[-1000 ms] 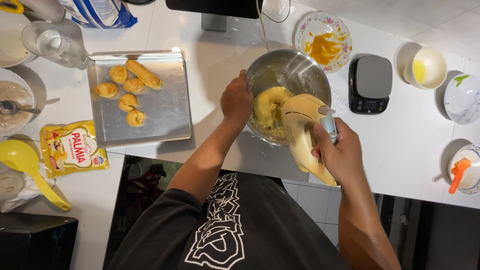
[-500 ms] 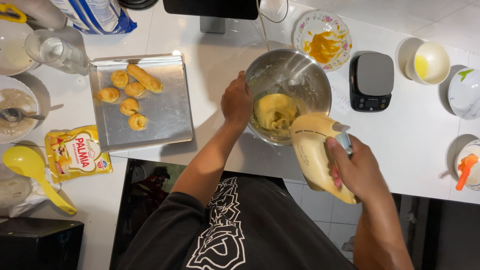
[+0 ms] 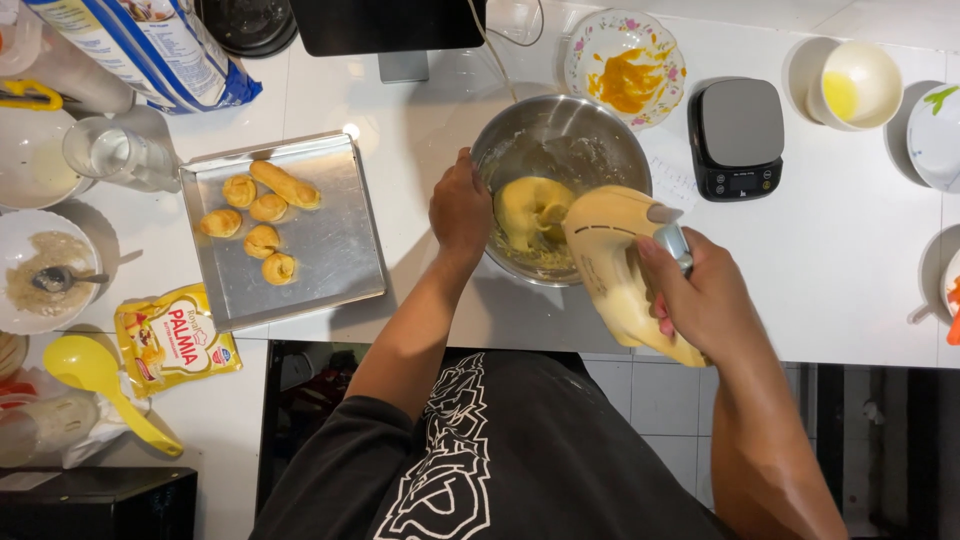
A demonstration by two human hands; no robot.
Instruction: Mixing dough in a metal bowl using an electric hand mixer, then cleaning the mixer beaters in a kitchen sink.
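The white worktop carries everything here, and a person in a black printed shirt leans over its near edge. Left of centre lies a square metal baking tray with six shaped pieces of pale dough gathered in its upper left part. At the middle stands a steel mixing bowl holding a lump of yellow dough low on its left side, with crumbs around it.

The right hand has its fingers clenched around the handle of a cream-coloured electric hand mixer, which tilts down over the bowl's near right rim; its front end hides the beaters, so I cannot tell whether they touch the dough. The left hand rests against the bowl's left rim, fingers curled on the edge and grasping it.

At the top left lies a blue-and-white bag. Behind the bowl sits a flowered plate smeared with orange-yellow, and to its right a black digital kitchen scale, just beside the bowl but apart from it. Further right is a small white bowl with a little yellow liquid. On the left edge a white dish holds a brownish mix and a spoon, with a clear glass above it. Below the tray lies a yellow margarine sachet, and near it a yellow plastic ladle.
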